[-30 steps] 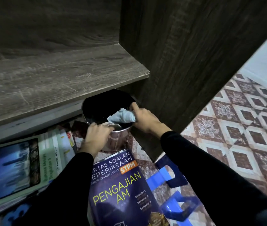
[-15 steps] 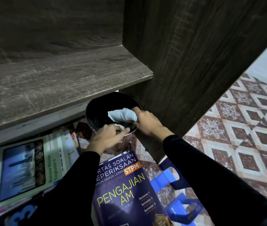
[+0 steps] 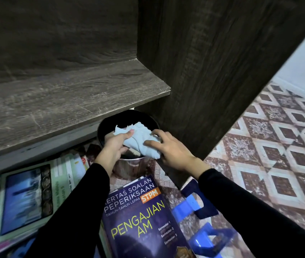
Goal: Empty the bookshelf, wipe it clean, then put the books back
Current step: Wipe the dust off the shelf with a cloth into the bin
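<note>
Above pot [image 3: 133,165], pale crumpled cloth [image 3: 140,134], perhaps damp

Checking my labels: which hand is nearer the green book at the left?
Left. The left hand grips the cloth over the pot, right of the green book; the right hand grips the cloth's far end, farther right.

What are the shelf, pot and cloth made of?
Shelf: matte grey-brown wood-grain board, probably laminate, given its thin flat edge. Pot: shiny metal, likely steel; its wall shows reflections. Cloth: soft pale fabric, creased and bunched.
</note>
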`<action>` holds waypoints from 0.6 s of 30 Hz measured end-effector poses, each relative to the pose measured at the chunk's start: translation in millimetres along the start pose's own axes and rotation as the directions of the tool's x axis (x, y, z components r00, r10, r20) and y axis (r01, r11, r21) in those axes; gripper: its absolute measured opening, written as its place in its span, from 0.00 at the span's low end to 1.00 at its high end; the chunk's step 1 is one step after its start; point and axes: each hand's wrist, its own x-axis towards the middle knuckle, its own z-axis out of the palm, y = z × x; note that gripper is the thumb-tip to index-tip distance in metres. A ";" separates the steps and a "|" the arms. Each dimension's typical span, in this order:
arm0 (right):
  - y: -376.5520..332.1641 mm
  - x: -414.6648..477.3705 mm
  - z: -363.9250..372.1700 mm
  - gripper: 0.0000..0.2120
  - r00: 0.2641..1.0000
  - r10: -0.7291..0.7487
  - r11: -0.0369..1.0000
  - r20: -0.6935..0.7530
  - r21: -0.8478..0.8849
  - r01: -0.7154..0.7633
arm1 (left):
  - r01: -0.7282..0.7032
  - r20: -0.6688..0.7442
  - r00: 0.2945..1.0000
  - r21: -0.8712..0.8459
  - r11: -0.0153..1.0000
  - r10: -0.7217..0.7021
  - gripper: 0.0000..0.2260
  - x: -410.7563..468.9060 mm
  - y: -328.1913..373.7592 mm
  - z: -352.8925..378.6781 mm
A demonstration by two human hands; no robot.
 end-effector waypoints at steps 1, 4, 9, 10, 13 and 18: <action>-1.4 -2.6 -1.9 0.29 1.000 0.011 1.000 -0.025 0.020 -0.010 | -0.022 -0.015 1.000 0.008 1.000 0.023 0.09 -1.7 1.4 2.5; -1.7 -14.4 -13.5 0.27 0.992 0.084 0.993 -0.098 0.092 -0.075 | -0.136 -0.044 0.988 0.175 0.975 0.146 0.08 -9.9 10.5 13.4; 4.3 -34.8 -44.2 0.18 0.936 0.044 0.998 -0.349 0.066 -0.023 | -0.247 0.161 0.965 0.271 0.930 0.209 0.06 -48.1 42.3 38.4; 7.3 -36.8 -49.3 0.18 0.921 0.033 0.999 -0.388 0.046 -0.016 | -0.263 0.202 0.956 0.268 0.927 0.212 0.05 -56.8 50.1 42.3; 12.7 -36.6 -65.7 0.19 0.855 0.033 0.999 -0.517 0.047 -0.010 | -0.277 0.298 0.929 0.160 0.947 0.222 0.03 -73.1 73.0 47.4; 19.2 -14.4 -86.6 0.22 0.762 0.052 0.997 -0.645 0.073 -0.006 | -0.335 0.278 0.907 0.027 0.942 0.315 0.04 -72.1 106.0 55.2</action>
